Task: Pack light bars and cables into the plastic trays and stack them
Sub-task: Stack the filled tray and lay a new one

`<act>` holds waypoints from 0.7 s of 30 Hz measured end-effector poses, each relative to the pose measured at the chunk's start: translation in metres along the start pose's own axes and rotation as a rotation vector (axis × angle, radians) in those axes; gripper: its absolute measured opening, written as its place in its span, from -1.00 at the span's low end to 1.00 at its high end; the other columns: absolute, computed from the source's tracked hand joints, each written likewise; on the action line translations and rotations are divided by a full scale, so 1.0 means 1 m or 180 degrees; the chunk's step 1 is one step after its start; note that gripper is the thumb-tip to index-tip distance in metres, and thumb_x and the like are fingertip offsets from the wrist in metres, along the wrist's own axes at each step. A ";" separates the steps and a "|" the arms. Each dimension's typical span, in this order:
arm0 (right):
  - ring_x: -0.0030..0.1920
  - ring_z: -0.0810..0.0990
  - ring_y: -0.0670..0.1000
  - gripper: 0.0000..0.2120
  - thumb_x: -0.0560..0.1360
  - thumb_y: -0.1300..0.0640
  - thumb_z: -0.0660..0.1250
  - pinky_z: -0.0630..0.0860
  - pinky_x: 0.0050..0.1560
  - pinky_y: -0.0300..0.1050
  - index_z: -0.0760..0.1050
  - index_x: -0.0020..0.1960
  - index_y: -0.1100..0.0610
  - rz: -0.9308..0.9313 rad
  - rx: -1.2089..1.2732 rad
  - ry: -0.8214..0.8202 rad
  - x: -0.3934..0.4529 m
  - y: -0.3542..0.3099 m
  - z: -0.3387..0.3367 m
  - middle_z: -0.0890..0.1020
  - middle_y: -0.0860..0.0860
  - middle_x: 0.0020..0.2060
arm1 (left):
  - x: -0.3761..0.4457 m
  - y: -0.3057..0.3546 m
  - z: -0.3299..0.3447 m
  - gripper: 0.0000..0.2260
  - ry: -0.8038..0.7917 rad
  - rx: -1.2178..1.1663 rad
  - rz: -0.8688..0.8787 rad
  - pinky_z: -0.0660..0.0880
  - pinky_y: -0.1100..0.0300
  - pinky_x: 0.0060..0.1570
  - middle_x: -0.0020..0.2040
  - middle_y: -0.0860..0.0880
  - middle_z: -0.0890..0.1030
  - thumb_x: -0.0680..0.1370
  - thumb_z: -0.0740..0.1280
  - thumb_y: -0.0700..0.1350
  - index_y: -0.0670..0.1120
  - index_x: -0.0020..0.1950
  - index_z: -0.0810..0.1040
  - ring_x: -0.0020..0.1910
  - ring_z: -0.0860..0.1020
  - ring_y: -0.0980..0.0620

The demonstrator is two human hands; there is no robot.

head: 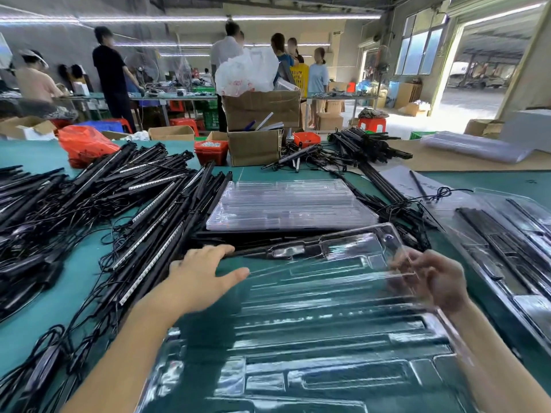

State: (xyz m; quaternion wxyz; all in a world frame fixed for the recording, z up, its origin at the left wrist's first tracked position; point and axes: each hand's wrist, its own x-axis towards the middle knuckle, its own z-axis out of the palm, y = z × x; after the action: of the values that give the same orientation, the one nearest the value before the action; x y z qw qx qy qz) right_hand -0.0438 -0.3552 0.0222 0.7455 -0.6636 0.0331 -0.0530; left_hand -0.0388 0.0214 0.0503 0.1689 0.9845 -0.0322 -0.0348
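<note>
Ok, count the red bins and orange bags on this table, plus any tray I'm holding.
red bins: 2
orange bag: 1
held tray: 1
total: 4

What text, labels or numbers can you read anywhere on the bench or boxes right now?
None can be read.
White plastic bag in the cardboard box: red print, too blurred to read.
Paper sheet on the table, right of the stack of clear trays: faint marks, too small to read.
Green sign on the far wall: too small to read.
</note>
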 end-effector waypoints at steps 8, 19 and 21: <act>-0.57 0.30 -0.02 -0.94 0.36 0.41 0.23 0.28 -0.59 -0.32 0.46 -0.19 0.40 0.0334 -0.0506 -0.0235 -0.005 0.002 -0.017 0.39 0.12 -0.50 | 0.000 -0.011 0.005 -0.70 -0.0052 -0.0177 -0.0066 0.28 -0.07 0.38 0.15 0.07 0.42 0.55 0.22 0.34 0.19 0.13 0.46 0.30 0.35 0.02; -0.52 0.44 -0.04 -0.90 0.49 0.28 0.43 0.36 -0.53 -0.30 0.64 0.00 0.29 -0.0105 -0.1080 0.0001 -0.013 -0.005 -0.016 0.59 0.18 -0.39 | 0.013 -0.009 0.039 -0.74 0.0218 0.0212 0.0108 0.14 -0.03 0.34 0.28 0.09 0.27 0.62 0.11 0.29 0.22 0.23 0.34 0.34 0.18 0.00; -0.40 0.48 0.04 -0.90 0.47 0.34 0.46 0.38 -0.42 -0.20 0.64 -0.02 0.27 -0.0129 -0.1234 0.0131 -0.011 -0.003 -0.016 0.58 0.34 -0.32 | 0.015 -0.008 0.038 -0.65 0.0432 0.0488 0.0160 0.15 -0.01 0.35 0.32 0.07 0.28 0.62 0.07 0.31 0.19 0.32 0.32 0.35 0.20 -0.01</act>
State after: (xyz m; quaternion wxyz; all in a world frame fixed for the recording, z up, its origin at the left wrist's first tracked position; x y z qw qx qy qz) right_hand -0.0565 -0.3700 0.0229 0.6017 -0.7940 0.0445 -0.0742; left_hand -0.0262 0.0156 0.0114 0.0958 0.9935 -0.0480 0.0388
